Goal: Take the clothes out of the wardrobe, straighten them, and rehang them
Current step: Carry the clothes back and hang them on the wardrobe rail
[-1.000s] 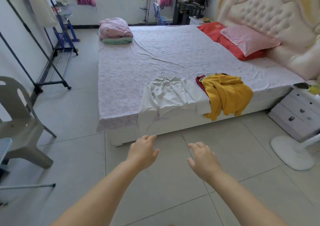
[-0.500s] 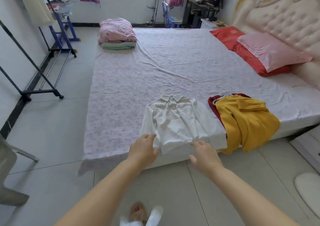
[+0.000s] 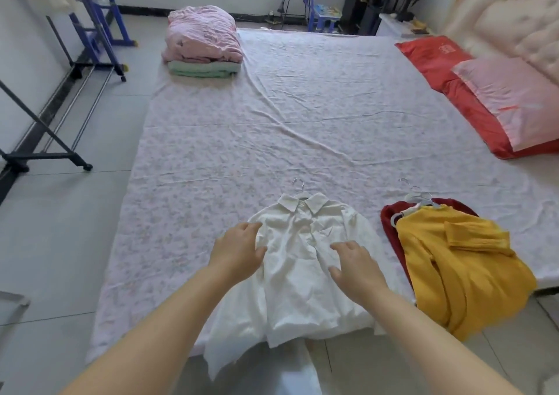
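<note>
Three garments lie on the one bed [image 3: 272,122]: one white shirt [image 3: 290,273], one yellow top [image 3: 462,279], and one dark red piece [image 3: 390,228] mostly hidden under the yellow. One hanger hook [image 3: 298,182] pokes out above the shirt's collar. By the yellow top's neck I count two more hooks [image 3: 420,198], though the hangers tangle there and I can't be sure. There are two pillows at the head, one red pillow [image 3: 447,70] and one pink pillow [image 3: 514,92] lying on it. Two folded covers sit stacked at the far corner, one pink cover [image 3: 202,37] over one green cover [image 3: 202,69]. Two clothes racks stand on the floor to the left, one black rack [image 3: 45,152] and one blue rack [image 3: 102,19]. One small blue chair [image 3: 320,16] sits by the far wall.
</note>
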A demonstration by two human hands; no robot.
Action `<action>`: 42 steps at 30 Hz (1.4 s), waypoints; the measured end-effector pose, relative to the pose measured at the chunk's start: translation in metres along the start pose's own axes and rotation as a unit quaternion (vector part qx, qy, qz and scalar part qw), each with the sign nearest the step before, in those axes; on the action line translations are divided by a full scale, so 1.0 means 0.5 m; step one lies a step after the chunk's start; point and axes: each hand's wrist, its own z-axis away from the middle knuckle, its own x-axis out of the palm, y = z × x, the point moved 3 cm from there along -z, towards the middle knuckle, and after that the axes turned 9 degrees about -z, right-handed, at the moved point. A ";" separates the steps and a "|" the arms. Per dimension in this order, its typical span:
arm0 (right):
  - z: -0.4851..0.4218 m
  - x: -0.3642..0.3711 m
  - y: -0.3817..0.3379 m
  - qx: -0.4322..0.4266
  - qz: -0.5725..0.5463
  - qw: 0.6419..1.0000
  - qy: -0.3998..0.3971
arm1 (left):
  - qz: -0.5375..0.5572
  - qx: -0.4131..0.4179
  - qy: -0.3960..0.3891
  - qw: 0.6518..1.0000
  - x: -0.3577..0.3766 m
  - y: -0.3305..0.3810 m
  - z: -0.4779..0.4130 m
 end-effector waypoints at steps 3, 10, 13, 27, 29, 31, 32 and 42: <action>-0.130 -0.008 0.040 -0.005 0.000 0.999 -0.040 | 0.003 -0.043 -0.005 0.999 0.003 0.006 -0.102; -0.436 -0.010 0.118 -0.032 0.011 0.994 -0.104 | 0.025 -0.119 -0.043 0.992 0.036 0.036 -0.321; -0.550 0.026 0.138 -0.036 0.025 0.990 -0.133 | 0.021 -0.135 -0.058 0.989 0.073 0.029 -0.392; -0.926 0.302 0.241 -0.001 -0.036 0.993 -0.111 | 0.041 -0.157 -0.101 0.982 0.320 -0.063 -0.621; -0.942 0.331 0.263 0.003 -0.002 0.995 -0.097 | 0.047 -0.165 -0.109 0.979 0.347 -0.076 -0.628; -0.950 0.349 0.276 -0.004 0.025 0.997 -0.071 | 0.049 -0.172 -0.112 0.977 0.365 -0.086 -0.633; -0.953 0.356 0.280 -0.007 0.029 0.998 -0.059 | 0.049 -0.173 -0.113 0.977 0.371 -0.088 -0.635; -0.892 0.275 0.252 -0.135 -0.061 0.988 0.052 | 0.055 -0.162 -0.094 0.981 0.355 -0.067 -0.627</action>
